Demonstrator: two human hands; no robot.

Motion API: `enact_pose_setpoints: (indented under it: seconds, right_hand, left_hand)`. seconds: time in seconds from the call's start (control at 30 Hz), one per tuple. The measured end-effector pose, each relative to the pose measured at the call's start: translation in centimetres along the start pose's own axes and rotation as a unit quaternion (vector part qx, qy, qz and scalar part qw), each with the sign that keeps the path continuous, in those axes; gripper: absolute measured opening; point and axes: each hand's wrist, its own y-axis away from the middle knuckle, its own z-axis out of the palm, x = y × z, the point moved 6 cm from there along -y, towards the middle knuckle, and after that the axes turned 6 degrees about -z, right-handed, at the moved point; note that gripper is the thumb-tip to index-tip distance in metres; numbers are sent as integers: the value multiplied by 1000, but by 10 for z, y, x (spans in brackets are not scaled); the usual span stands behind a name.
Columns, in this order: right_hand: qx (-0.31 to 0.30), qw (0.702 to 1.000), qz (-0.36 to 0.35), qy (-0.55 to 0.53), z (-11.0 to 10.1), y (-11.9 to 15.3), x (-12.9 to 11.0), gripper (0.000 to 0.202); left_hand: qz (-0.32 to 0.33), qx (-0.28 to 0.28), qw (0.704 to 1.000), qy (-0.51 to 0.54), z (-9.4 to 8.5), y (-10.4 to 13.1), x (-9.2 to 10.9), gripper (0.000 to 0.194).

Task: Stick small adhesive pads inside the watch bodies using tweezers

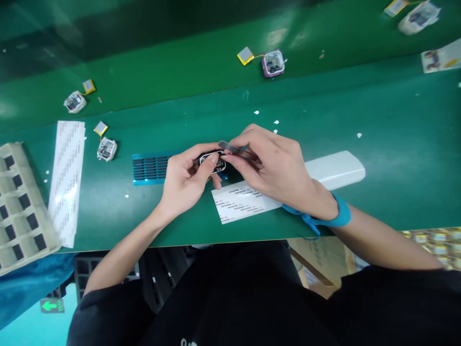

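Observation:
Near the middle of the green bench, my left hand (189, 178) is wrapped round a small dark device (218, 166) with a light rim and exposed inner parts; its thumb lies over the opening. My right hand (273, 161), with a blue strap (340, 211) round the wrist, pinches grey tweezers (234, 148). Its fingertips are at the right edge of the device. A blue slotted strip (149, 169) lies partly behind my left hand. Below my right hand is a printed white sheet (241, 204), with a long white cover (336, 170) to its right.
Open devices with yellow-edged batteries lie at left (107, 149), far left (75, 102), back centre (273, 63) and back right (419, 18). A long printed sheet (67, 178) lies beside a beige compartment tray (27, 206). Small white bits (276, 122) dot the bench.

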Motion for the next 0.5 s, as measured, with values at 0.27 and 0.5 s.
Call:
enact_pose_setpoints:
  seconds: [0.27,0.5]
  right_hand:
    - [6,1000,-13,24,-1,1,-1,18]
    - [107,991,-76,30,-9,5,-7,12]
  left_hand:
    - [-20,-72,997,-37,5,2,-1,25]
    - [-42,-114,992,28,7,3,8,15]
